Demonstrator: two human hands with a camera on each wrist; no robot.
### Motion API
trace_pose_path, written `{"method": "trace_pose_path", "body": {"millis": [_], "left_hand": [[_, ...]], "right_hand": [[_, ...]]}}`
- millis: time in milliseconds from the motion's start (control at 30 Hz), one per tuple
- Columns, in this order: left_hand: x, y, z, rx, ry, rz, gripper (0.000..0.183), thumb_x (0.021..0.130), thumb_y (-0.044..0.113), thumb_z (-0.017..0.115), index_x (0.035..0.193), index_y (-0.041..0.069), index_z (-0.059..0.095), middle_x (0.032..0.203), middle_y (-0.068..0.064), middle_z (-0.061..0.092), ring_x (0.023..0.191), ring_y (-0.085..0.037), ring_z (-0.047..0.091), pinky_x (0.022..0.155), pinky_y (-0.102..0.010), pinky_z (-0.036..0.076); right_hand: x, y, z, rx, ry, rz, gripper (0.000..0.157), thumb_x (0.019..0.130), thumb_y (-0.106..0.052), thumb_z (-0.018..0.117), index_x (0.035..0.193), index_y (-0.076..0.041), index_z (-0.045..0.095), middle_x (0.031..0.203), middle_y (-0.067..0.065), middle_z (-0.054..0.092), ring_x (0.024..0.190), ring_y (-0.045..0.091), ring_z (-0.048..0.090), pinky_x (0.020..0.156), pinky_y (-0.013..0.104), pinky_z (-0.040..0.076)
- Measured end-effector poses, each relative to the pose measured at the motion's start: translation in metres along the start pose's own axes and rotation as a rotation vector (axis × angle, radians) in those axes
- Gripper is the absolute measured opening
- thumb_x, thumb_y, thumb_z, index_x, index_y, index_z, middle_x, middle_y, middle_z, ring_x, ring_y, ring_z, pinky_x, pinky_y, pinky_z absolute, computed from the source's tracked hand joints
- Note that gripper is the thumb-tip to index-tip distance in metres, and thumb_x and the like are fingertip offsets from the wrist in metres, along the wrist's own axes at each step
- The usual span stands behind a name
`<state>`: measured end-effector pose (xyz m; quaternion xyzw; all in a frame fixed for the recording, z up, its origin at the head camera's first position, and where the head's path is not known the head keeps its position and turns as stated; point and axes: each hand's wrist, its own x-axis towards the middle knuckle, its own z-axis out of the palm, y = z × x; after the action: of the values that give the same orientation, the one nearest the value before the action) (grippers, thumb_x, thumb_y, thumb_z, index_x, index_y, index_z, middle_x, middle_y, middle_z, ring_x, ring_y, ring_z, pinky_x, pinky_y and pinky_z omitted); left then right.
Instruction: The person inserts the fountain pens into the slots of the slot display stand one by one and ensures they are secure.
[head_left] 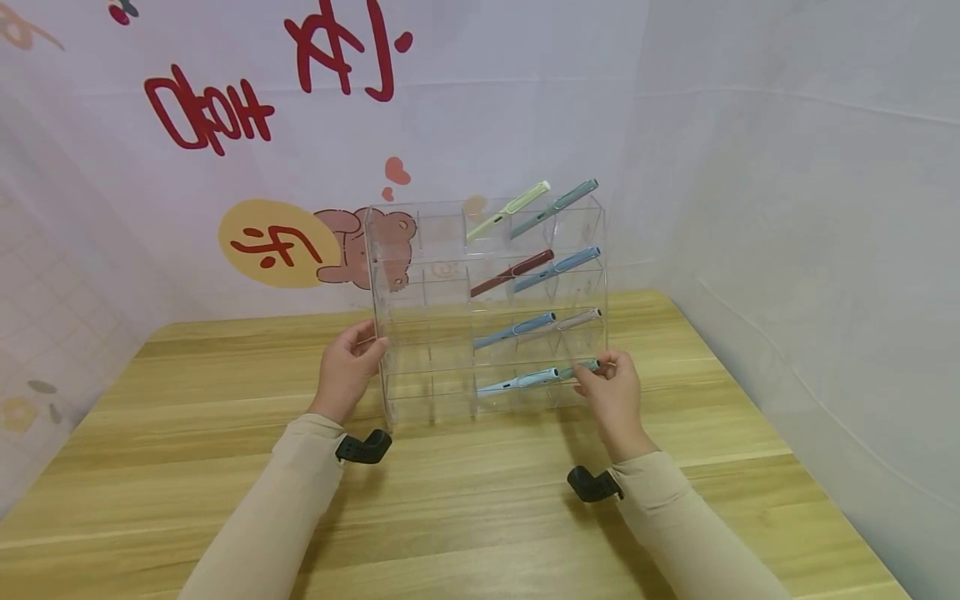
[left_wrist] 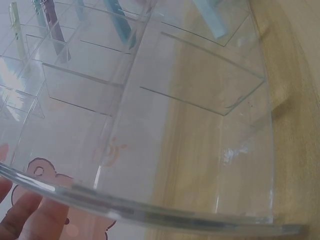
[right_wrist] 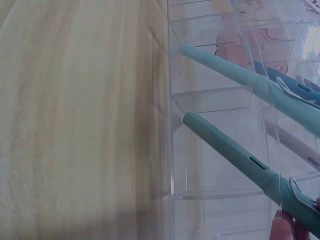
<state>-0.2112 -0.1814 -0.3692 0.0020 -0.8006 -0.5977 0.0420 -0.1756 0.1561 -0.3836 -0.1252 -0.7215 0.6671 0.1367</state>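
A clear acrylic pen rack (head_left: 450, 312) stands upright on the table. My left hand (head_left: 348, 367) grips its left side panel, thumb at the front edge; in the left wrist view the fingers (left_wrist: 42, 217) show behind the panel. At the bottom right of the rack, my right hand (head_left: 615, 400) pinches the cap end of a green pen (head_left: 579, 369), which leans in its compartment. Just left of it sits a light blue pen (head_left: 519, 382). In the right wrist view the green pen (right_wrist: 227, 152) lies beside the light blue pen (right_wrist: 235, 75), with fingertips (right_wrist: 282, 230) at its clip.
Higher in the rack lean a yellow-green pen (head_left: 510, 210), a grey-green pen (head_left: 555, 208), a dark red pen (head_left: 513, 273), blue pens and a pale pinkish pen (head_left: 581, 319). A white printed curtain (head_left: 525, 100) hangs behind the wooden table (head_left: 480, 508).
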Motion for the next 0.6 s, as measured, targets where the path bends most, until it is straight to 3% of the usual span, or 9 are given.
{"method": "trace_pose_path", "body": {"millis": [233, 600], "left_hand": [[0.0007, 0.0008, 0.0004, 0.002, 0.0, 0.001, 0.053, 0.097, 0.022, 0.056, 0.145, 0.004, 0.041, 0.142, -0.014, 0.048, 0.125, -0.026, 0.051, 0.089, -0.037, 0.052], [0.0014, 0.0002, 0.0002, 0.014, -0.015, 0.011, 0.053, 0.098, 0.022, 0.056, 0.145, 0.003, 0.04, 0.142, -0.016, 0.047, 0.126, -0.028, 0.05, 0.089, -0.036, 0.052]], "right_hand": [[-0.0009, -0.0023, -0.0021, -0.028, -0.021, 0.014, 0.023, 0.088, 0.003, 0.061, 0.098, -0.002, 0.04, 0.083, 0.001, 0.048, 0.07, 0.001, 0.054, 0.065, 0.02, 0.054], [0.0001, 0.0016, -0.0041, -0.031, -0.043, 0.015, 0.018, 0.088, 0.003, 0.058, 0.1, 0.001, 0.045, 0.092, 0.001, 0.058, 0.071, 0.004, 0.056, 0.068, 0.02, 0.054]]}}
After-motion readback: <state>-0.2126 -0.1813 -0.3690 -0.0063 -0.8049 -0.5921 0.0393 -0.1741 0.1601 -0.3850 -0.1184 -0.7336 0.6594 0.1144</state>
